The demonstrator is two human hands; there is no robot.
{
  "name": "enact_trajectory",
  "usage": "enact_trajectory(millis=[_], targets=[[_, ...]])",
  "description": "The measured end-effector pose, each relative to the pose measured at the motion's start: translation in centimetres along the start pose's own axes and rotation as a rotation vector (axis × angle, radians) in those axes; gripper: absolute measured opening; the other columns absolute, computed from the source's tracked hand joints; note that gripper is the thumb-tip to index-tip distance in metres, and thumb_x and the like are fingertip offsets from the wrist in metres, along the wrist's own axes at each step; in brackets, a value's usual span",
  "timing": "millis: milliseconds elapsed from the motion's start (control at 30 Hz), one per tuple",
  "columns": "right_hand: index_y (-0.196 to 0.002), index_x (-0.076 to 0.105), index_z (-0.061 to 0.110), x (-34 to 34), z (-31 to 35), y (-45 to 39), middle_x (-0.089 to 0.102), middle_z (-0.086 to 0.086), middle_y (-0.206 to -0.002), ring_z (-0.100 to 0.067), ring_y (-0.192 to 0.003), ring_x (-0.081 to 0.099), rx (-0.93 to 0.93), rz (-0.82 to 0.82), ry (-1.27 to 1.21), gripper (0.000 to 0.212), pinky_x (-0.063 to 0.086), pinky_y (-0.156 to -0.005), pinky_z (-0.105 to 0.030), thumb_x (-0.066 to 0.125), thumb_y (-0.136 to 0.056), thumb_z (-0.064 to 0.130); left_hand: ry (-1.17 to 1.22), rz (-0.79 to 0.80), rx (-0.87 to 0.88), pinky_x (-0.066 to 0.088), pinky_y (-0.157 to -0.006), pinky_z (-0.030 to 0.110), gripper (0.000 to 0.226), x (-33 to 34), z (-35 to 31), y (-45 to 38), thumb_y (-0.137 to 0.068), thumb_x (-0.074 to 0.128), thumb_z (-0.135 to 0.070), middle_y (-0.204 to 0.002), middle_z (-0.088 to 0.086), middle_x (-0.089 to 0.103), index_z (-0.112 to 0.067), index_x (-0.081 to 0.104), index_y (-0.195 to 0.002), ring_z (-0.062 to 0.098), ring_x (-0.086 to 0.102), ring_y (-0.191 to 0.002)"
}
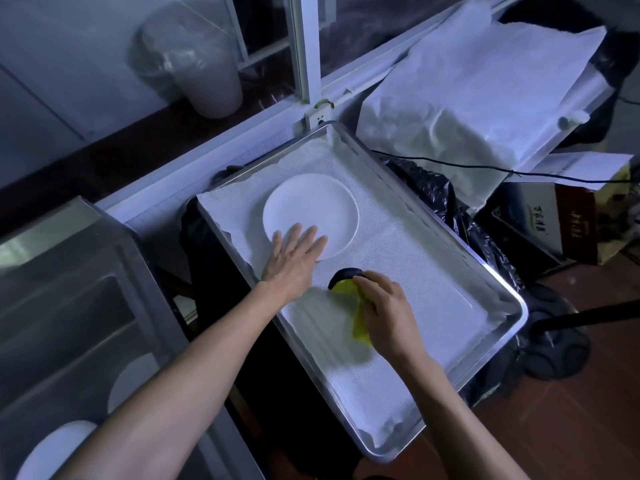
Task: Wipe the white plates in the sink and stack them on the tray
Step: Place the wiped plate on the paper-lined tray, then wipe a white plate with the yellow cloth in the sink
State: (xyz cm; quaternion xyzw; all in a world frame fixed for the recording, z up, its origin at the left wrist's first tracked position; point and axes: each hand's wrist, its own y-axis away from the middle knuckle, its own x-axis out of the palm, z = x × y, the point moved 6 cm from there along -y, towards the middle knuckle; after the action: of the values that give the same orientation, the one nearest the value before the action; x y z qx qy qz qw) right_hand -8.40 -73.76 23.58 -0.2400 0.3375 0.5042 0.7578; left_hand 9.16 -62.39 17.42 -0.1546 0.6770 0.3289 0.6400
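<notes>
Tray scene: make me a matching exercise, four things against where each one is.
Things:
1. Plate
2. Yellow cloth
3. Left hand
4. Plates still to wipe

Places:
A. Gripped in the right hand
B. Lying flat on the lined tray
C. In the sink at the left
D. Open, fingers on the plate's near edge

Pairs: 1-B, 2-A, 3-D, 4-C

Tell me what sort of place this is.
Probably a commercial kitchen's dishwashing corner: a stainless steel sink holding white plates, a large cloth-lined metal tray with a round white plate, and taped cardboard boxes.
</notes>
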Motion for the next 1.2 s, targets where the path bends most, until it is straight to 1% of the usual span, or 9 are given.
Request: enact_trajectory(millis=[100, 200, 300, 400, 500, 633, 767, 933, 1200], targets=[[-0.126, 0.068, 0.016, 0.0, 0.5, 0.2, 0.062, 0.000, -0.133, -0.031, -0.107, 0.055, 0.009, -0.049, -0.011, 0.048, 0.044, -0.096, -0.034, 0.056, -0.086, -0.010, 0.009, 0.003, -0.009, 0.004, -0.124, 0.058, 0.071, -0.1, 0.1, 0.8, -0.099, 0.042, -0.011, -0.171, 0.001, 0.002, -0.025, 0.011, -0.161, 0.031, -0.004, -0.156], [-0.119, 0.070, 0.016, 0.1, 2.0, 0.2, 0.066, 0.000, -0.120, -0.031, -0.094, 0.059, -0.043, -0.061, -0.067, 0.051, 0.049, -0.085, -0.039, 0.050, -0.082, -0.015, 0.136, -0.113, 0.012, 0.020, -0.122, 0.055, 0.055, -1.6, 0.4, 3.5, -0.097, 0.046, -0.007, -0.162, 0.007, 0.034, -0.016, 0.043, -0.151, 0.032, 0.022, -0.153], [-0.111, 0.070, 0.024, 0.6, 4.4, 0.0, 0.064, 0.009, -0.107, -0.024, -0.072, 0.057, -0.117, -0.052, -0.158, 0.063, 0.049, -0.068, -0.036, 0.044, -0.073, -0.019, 0.259, -0.327, 0.052, 0.054, -0.093, 0.053, 0.031, -3.0, 1.9, 8.0, -0.083, 0.054, 0.007, -0.123, 0.020, 0.067, 0.001, 0.071, -0.110, 0.039, 0.061, -0.118], [-0.111, 0.071, 0.021, 1.7, 8.3, 0.0, 0.064, 0.008, -0.108, -0.022, -0.071, 0.059, -0.196, -0.072, -0.187, 0.065, 0.049, -0.067, -0.033, 0.043, -0.068, -0.018, 0.336, -0.377, -0.042, 0.056, -0.083, 0.046, 0.022, -2.7, 4.9, 13.3, -0.086, 0.052, -0.001, -0.098, 0.013, 0.073, -0.002, 0.073, -0.095, 0.035, 0.068, -0.099], [-0.112, 0.072, 0.019, 3.4, 13.3, 0.5, 0.065, 0.010, -0.113, -0.019, -0.083, 0.060, -0.283, -0.110, -0.166, 0.059, 0.049, -0.077, -0.031, 0.049, -0.070, -0.016, 0.396, -0.464, -0.124, 0.059, -0.072, 0.043, 0.023, -2.0, 7.6, 18.8, -0.087, 0.055, -0.009, -0.089, 0.009, 0.074, -0.004, 0.076, -0.094, 0.033, 0.068, -0.088], [-0.121, 0.072, 0.025, 7.8, 20.1, 1.7, 0.062, 0.005, -0.129, -0.022, -0.113, 0.060, -0.358, -0.027, -0.134, 0.055, 0.046, -0.099, -0.040, 0.055, -0.081, -0.010, 0.440, -0.413, -0.246, 0.056, -0.077, 0.044, 0.022, 0.8, 11.7, 26.3, -0.092, 0.056, -0.008, -0.093, 0.014, 0.070, -0.004, 0.075, -0.102, 0.035, 0.065, -0.089], [-0.132, 0.065, 0.013, 14.4, 25.8, 4.0, 0.056, -0.007, -0.142, -0.033, -0.121, 0.056, -0.386, 0.095, -0.112, 0.045, 0.047, -0.100, -0.046, 0.051, -0.092, -0.003, 0.482, -0.280, -0.433, 0.053, -0.087, 0.039, 0.022, 5.4, 16.2, 34.5, -0.092, 0.063, -0.010, -0.113, 0.016, 0.069, -0.007, 0.071, -0.113, 0.035, 0.065, -0.102], [-0.131, 0.064, 0.013, 22.7, 31.2, 7.3, 0.057, -0.006, -0.140, -0.033, -0.119, 0.057, -0.466, 0.234, -0.125, 0.045, 0.050, -0.098, -0.046, 0.054, -0.091, -0.006, 0.544, -0.148, -0.663, 0.048, -0.101, 0.041, 0.046, 11.1, 21.5, 43.0, -0.095, 0.055, -0.011, -0.144, 0.009, 0.057, -0.012, 0.059, -0.140, 0.033, 0.054, -0.127], [-0.130, 0.066, 0.007, 34.4, 34.0, 9.9, 0.059, -0.011, -0.139, -0.036, -0.122, 0.055, -0.423, 0.395, -0.026, 0.049, 0.047, -0.101, -0.048, 0.053, -0.085, -0.010, 1.103, -0.086, -1.034, 0.050, -0.102, 0.044, 0.038, 21.0, 27.2, 49.5, -0.098, 0.054, -0.021, -0.133, 0.009, 0.066, -0.015, 0.060, -0.136, 0.027, 0.061, -0.121]])
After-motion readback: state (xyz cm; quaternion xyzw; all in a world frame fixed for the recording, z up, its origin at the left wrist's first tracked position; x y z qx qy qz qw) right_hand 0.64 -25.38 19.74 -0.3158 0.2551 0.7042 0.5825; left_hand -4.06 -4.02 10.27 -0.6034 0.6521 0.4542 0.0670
